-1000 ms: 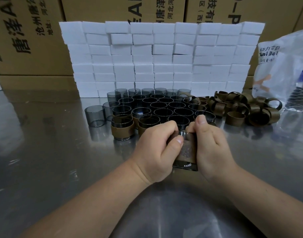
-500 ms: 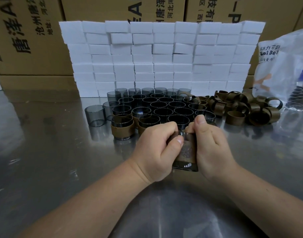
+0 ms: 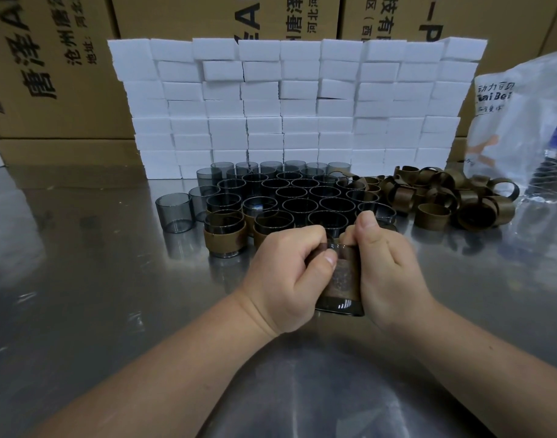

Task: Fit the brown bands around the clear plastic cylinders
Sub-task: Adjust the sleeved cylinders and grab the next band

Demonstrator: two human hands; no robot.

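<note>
Grip was two-handed: your left hand [image 3: 286, 276] and right hand [image 3: 391, 270] both curled tight round one cylinder [image 3: 340, 306] and its brown band [image 3: 345, 276], just in front of the bare cylinders [image 3: 302, 197] on the table [image 3: 97, 295], probably to seat it evenly. Loose bands [image 3: 444, 197] lay right, within reach.

- The scene is taken from a wide-angle camera worn on the head, above the near edge of the metal table [image 3: 81, 295].
- It is pointed forward and down.
- The left hand [image 3: 283, 276] and right hand [image 3: 387, 270] are seen close under the lens, gripped round one cylinder [image 3: 338, 305].
- The white blocks [image 3: 296, 105] and cardboard boxes [image 3: 49, 74] are taken in farther back.
</note>
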